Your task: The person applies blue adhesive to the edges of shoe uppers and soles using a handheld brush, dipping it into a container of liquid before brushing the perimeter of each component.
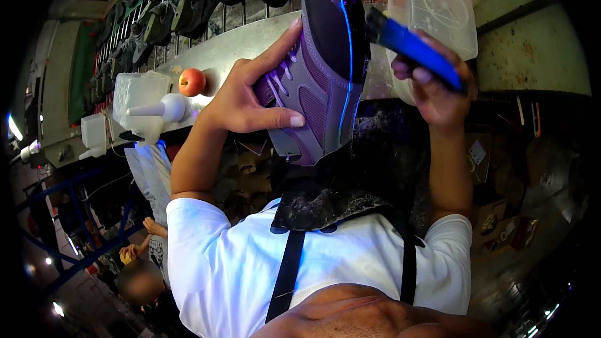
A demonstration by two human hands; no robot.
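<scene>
My left hand (241, 97) grips a grey and purple lace-up shoe (322, 91), toe upward, its thumb and fingers spread around the laced part. A bright blue glowing line runs along the shoe's lower edge, from the toe down toward the heel. My right hand (441, 97) closes around a brush (419, 50) with a blue handle. Its dark bristles point left at the shoe's underside edge, beside the toe; a narrow gap seems to separate them. The shoe's bottom is turned away and mostly hidden.
A metal ledge (250, 40) runs ahead, bearing an apple (191, 81), a white nozzle bottle (164, 109) and a translucent container (134, 91). Behind it, several shoes (194, 9) lie on a rack. A clear plastic box (435, 9) stands right. Another person (141, 281) is at lower left.
</scene>
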